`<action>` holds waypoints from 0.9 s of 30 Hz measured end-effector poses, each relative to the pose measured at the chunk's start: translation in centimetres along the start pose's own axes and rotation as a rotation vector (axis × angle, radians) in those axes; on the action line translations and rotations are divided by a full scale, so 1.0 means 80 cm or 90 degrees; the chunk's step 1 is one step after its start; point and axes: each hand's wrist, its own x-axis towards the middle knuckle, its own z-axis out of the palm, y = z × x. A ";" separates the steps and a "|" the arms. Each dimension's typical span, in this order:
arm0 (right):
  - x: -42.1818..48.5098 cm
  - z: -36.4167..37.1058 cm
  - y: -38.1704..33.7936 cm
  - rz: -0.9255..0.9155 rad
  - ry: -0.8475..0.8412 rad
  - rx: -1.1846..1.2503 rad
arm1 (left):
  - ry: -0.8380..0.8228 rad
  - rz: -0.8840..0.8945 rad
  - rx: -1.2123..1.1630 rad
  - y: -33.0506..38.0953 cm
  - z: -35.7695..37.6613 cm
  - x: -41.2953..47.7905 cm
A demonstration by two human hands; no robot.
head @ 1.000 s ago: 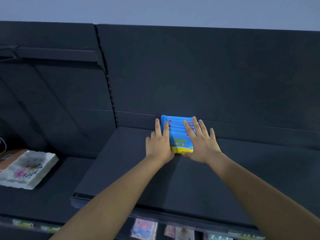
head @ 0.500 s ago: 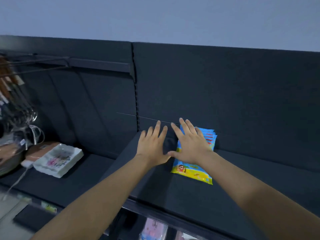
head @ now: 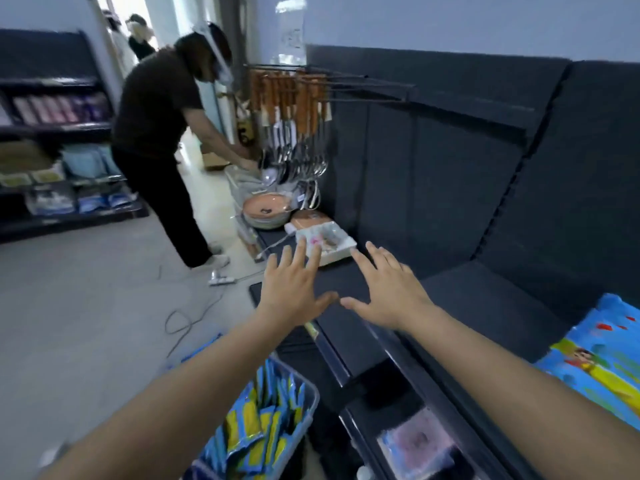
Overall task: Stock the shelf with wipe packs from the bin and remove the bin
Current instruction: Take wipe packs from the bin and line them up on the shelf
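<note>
A stack of blue and yellow wipe packs (head: 602,362) lies on the dark shelf (head: 485,299) at the far right. My left hand (head: 294,289) and my right hand (head: 388,292) hover side by side in front of me, fingers spread, holding nothing, well to the left of that stack. Below my left forearm stands the grey bin (head: 308,410) on the floor, with several blue and yellow wipe packs (head: 256,424) standing in it.
A person in dark clothes (head: 162,140) bends over goods at the shelf's far end. Hanging utensils (head: 294,126), pans (head: 266,209) and a white patterned tray (head: 325,240) sit beyond my hands. A cable (head: 187,317) runs across the grey floor. Another stocked rack (head: 55,150) stands at left.
Both hands have left the wipe packs on the shelf. My view has swung left and down, so the stack is now at the far right and the bin and aisle have come into sight.
</note>
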 end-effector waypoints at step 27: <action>0.178 0.332 -0.304 -0.305 -0.351 -0.095 | -0.349 -0.362 0.019 -0.303 0.286 -0.247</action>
